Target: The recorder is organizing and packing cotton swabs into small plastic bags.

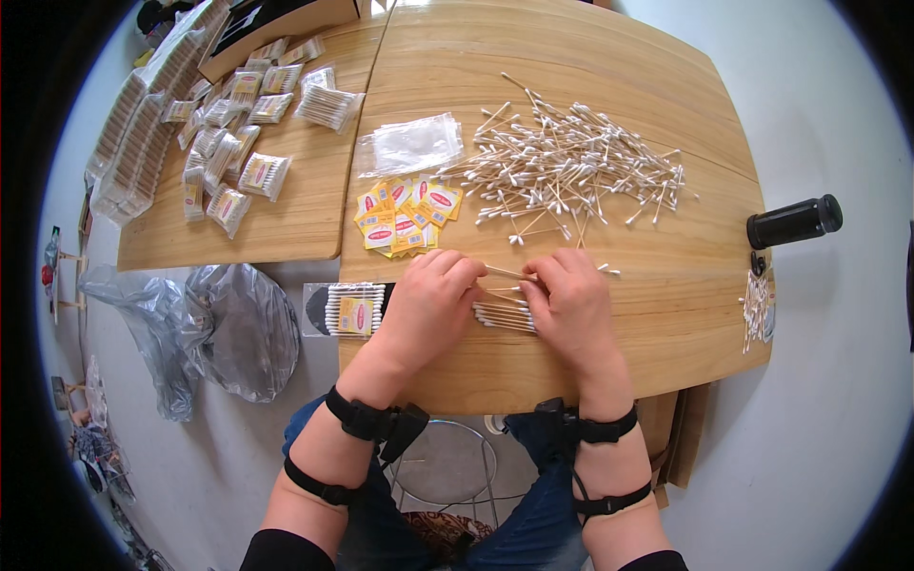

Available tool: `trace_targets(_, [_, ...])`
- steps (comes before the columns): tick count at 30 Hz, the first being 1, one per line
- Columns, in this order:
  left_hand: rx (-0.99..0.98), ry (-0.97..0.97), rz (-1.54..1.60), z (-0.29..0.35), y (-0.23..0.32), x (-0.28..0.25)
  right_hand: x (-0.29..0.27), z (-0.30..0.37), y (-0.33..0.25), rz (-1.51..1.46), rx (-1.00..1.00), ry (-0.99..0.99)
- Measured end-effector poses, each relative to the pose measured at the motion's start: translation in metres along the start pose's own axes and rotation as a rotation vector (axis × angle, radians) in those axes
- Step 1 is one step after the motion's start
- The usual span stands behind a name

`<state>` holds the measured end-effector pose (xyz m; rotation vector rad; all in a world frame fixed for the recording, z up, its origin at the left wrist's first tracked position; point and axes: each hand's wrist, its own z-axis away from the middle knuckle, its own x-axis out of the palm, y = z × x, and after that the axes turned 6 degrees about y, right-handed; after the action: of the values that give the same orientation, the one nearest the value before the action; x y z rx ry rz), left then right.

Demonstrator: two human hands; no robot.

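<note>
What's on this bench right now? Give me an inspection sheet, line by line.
Surface: two wooden tables pushed together, seam between them.
Job's things: small row of cotton swabs under both hands; one swab pinched between them.
Clutter: loose swab pile; yellow and red paper labels; empty clear bags; filled packet at the table edge; many filled packets on the far-left table; black cylinder.
Grippers: left hand and right hand both resting on the swab row, fingers curled.
Cables: nothing seen.
Surroundings: grey plastic bags on the floor; stool beneath.
</note>
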<state>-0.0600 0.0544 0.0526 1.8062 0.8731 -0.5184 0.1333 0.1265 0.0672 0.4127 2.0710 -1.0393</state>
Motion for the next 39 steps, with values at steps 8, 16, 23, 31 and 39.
trace_targets(8, [0.011,0.021,0.009,-0.002,-0.001,0.003,0.002,-0.002,-0.005,-0.017,-0.062,-0.014])
trace_targets(16, [-0.014,0.031,0.028,0.0,-0.001,0.003,0.005,0.0,-0.004,-0.016,-0.068,-0.031])
trace_targets(23, [-0.058,-0.002,0.067,0.0,-0.001,0.001,0.002,0.002,0.004,0.003,-0.065,-0.037])
trace_targets(31, [-0.088,0.043,0.085,0.0,0.001,0.004,-0.002,0.0,0.002,0.032,-0.021,-0.062])
trace_targets(39, [-0.032,0.08,0.019,-0.001,0.002,0.01,0.0,0.001,0.001,0.01,-0.016,-0.041])
